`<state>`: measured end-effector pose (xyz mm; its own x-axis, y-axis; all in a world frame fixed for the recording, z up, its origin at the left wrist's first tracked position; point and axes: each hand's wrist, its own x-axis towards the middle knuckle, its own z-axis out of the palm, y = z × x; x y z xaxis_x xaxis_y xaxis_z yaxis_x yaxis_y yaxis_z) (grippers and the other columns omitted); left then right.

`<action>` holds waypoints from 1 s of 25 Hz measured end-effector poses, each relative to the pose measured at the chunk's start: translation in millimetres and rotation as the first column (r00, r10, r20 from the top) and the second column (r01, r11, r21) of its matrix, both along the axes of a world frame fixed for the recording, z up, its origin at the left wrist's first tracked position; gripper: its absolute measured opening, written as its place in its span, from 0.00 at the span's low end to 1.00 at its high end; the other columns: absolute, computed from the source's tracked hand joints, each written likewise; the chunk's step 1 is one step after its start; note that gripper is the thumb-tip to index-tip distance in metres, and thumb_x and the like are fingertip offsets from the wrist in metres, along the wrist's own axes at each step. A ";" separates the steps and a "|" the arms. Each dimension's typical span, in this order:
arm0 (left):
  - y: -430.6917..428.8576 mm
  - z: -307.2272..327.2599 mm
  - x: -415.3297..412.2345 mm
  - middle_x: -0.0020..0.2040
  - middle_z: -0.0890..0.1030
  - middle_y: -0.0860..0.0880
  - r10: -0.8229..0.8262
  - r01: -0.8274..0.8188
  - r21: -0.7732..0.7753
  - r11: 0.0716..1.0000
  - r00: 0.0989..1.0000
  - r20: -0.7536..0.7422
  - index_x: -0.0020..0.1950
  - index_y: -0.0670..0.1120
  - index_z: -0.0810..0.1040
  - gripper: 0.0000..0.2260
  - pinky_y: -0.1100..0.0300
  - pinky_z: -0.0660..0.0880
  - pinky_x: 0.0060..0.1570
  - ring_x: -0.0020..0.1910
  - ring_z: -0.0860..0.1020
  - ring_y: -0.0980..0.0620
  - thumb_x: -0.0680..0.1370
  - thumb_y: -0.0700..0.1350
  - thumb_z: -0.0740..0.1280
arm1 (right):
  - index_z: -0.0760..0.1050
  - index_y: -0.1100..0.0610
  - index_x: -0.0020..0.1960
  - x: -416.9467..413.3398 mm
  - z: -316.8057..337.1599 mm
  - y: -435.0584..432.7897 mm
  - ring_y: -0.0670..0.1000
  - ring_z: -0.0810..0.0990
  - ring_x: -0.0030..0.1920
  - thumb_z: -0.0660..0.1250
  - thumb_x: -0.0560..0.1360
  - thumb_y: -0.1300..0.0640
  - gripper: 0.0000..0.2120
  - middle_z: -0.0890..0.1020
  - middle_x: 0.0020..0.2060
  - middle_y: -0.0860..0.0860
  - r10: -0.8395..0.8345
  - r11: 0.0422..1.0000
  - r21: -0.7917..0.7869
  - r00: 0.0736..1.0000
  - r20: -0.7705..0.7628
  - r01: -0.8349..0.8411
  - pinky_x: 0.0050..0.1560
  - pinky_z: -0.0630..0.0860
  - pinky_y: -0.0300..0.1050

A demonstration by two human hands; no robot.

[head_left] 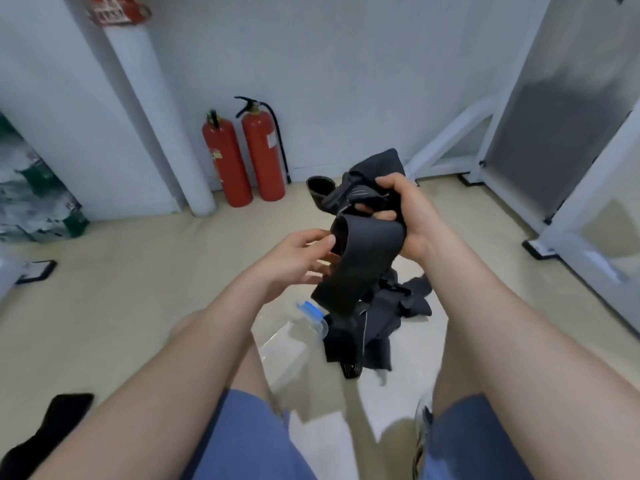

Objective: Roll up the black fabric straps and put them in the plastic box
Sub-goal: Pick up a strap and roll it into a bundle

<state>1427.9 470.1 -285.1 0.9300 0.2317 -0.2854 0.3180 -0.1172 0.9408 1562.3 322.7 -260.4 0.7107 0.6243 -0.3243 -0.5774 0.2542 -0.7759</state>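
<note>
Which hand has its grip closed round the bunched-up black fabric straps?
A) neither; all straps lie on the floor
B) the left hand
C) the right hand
C: the right hand curls round the bunched black fabric straps, while the left hand pinches one hanging loop.

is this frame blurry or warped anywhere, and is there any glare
Head view: wide-angle warp slants the white pillar and the fire extinguishers; the clear plastic box looks soft; the right hand gripping black straps is fairly sharp; lighting is even, no strong glare.
</note>
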 end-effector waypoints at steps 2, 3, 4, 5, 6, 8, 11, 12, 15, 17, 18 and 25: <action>-2.9 13.6 -28.3 0.50 0.83 0.48 0.010 -0.004 -0.244 0.970 1.000 0.023 0.60 0.51 0.78 0.11 0.50 0.79 0.54 0.47 0.81 0.50 0.81 0.52 0.64 | 0.74 0.56 0.46 -22.9 5.0 4.9 0.45 0.66 0.24 0.66 0.77 0.50 0.09 0.78 0.34 0.50 0.014 0.999 0.036 0.997 0.070 -0.016 0.26 0.66 0.35; -6.7 17.7 -41.1 0.51 0.83 0.49 0.031 -0.012 -0.316 0.949 0.998 0.057 0.60 0.51 0.78 0.11 0.49 0.79 0.54 0.48 0.82 0.50 0.80 0.52 0.65 | 0.75 0.56 0.47 -37.0 7.2 10.5 0.46 0.68 0.25 0.66 0.77 0.48 0.10 0.78 0.34 0.50 0.023 1.000 0.015 0.992 0.124 -0.025 0.27 0.69 0.38; -12.4 18.6 -50.7 0.52 0.83 0.50 0.066 -0.036 -0.327 0.944 0.994 0.082 0.62 0.50 0.77 0.12 0.50 0.80 0.52 0.48 0.83 0.51 0.79 0.50 0.66 | 0.77 0.56 0.48 -52.2 9.9 15.6 0.47 0.72 0.27 0.65 0.79 0.47 0.12 0.80 0.35 0.50 0.038 0.999 -0.046 0.978 0.204 -0.029 0.31 0.73 0.39; -17.7 17.0 -57.1 0.52 0.83 0.49 0.124 -0.090 -0.301 0.949 0.988 0.096 0.63 0.48 0.76 0.13 0.53 0.81 0.48 0.48 0.83 0.51 0.79 0.47 0.68 | 0.78 0.54 0.48 -65.4 12.8 19.8 0.49 0.77 0.31 0.62 0.80 0.45 0.14 0.82 0.37 0.49 0.072 0.991 -0.129 0.951 0.300 -0.034 0.36 0.77 0.42; -21.8 13.9 -62.7 0.52 0.83 0.47 0.200 -0.168 -0.263 0.950 0.974 0.102 0.64 0.45 0.76 0.14 0.57 0.81 0.44 0.46 0.84 0.52 0.79 0.43 0.69 | 0.78 0.52 0.49 -77.3 16.0 22.8 0.50 0.81 0.36 0.60 0.81 0.44 0.15 0.84 0.40 0.49 0.131 0.974 -0.222 0.909 0.396 -0.044 0.41 0.79 0.44; -20.8 6.4 -74.6 0.50 0.83 0.46 0.282 -0.269 -0.143 0.953 0.956 0.085 0.60 0.40 0.77 0.11 0.59 0.80 0.39 0.44 0.83 0.52 0.78 0.38 0.69 | 0.77 0.50 0.48 -92.4 21.2 22.8 0.51 0.84 0.41 0.59 0.81 0.41 0.15 0.85 0.44 0.50 0.265 0.915 -0.402 0.782 0.564 -0.020 0.43 0.81 0.47; 1.5 -6.2 -99.6 0.43 0.81 0.49 0.001 0.003 0.308 0.951 1.000 -0.014 0.50 0.43 0.80 0.07 0.57 0.75 0.46 0.42 0.78 0.55 0.74 0.34 0.69 | 0.77 0.57 0.41 -96.9 27.0 14.2 0.54 0.84 0.32 0.62 0.78 0.39 0.21 0.83 0.35 0.54 0.332 0.820 -0.536 0.597 0.731 0.201 0.42 0.82 0.56; 7.9 -10.9 -108.3 0.42 0.81 0.53 -0.098 0.137 0.449 0.883 0.989 -0.109 0.48 0.47 0.81 0.09 0.60 0.74 0.46 0.41 0.77 0.57 0.73 0.34 0.69 | 0.75 0.58 0.37 -96.2 30.5 11.9 0.53 0.83 0.28 0.62 0.78 0.38 0.24 0.82 0.31 0.55 0.337 0.789 -0.548 0.552 0.763 0.276 0.42 0.81 0.57; 14.5 -30.2 -129.9 0.38 0.80 0.56 -0.072 0.141 0.427 0.893 0.982 -0.174 0.42 0.52 0.82 0.18 0.65 0.73 0.39 0.37 0.76 0.60 0.70 0.29 0.65 | 0.68 0.56 0.29 -100.5 39.9 8.9 0.53 0.81 0.24 0.59 0.77 0.35 0.29 0.77 0.20 0.51 0.426 0.687 -0.595 0.434 0.794 0.416 0.36 0.76 0.50; 12.6 -44.1 -135.4 0.36 0.79 0.50 0.139 -0.121 0.165 0.979 0.985 -0.102 0.39 0.48 0.81 0.16 0.63 0.72 0.33 0.35 0.76 0.54 0.66 0.29 0.60 | 0.68 0.56 0.28 -103.1 36.2 11.7 0.54 0.81 0.25 0.59 0.78 0.37 0.28 0.76 0.20 0.50 0.446 0.662 -0.612 0.429 0.786 0.432 0.35 0.75 0.50; 12.3 -50.6 -135.5 0.36 0.77 0.47 0.256 -0.254 0.031 0.967 0.965 -0.065 0.39 0.47 0.80 0.15 0.62 0.71 0.31 0.35 0.75 0.51 0.62 0.33 0.59 | 0.68 0.57 0.30 -103.3 31.7 12.6 0.54 0.81 0.25 0.60 0.78 0.41 0.25 0.77 0.22 0.51 0.428 0.680 -0.613 0.460 0.778 0.402 0.35 0.76 0.52; -25.4 -48.0 -94.6 0.52 0.83 0.53 0.147 -0.156 0.105 0.982 0.986 0.084 0.65 0.56 0.73 0.27 0.61 0.78 0.51 0.48 0.82 0.57 0.68 0.60 0.75 | 0.77 0.57 0.48 -97.0 22.4 5.3 0.52 0.80 0.24 0.69 0.77 0.51 0.09 0.82 0.35 0.54 0.072 0.936 -0.350 0.944 0.322 0.048 0.22 0.71 0.36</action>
<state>1333.3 444.7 -333.1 0.8994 0.3981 -0.1805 0.2689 -0.1783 0.9465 1465.3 328.0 -238.0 0.8066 0.5234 -0.2748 -0.2796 -0.0718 -0.9574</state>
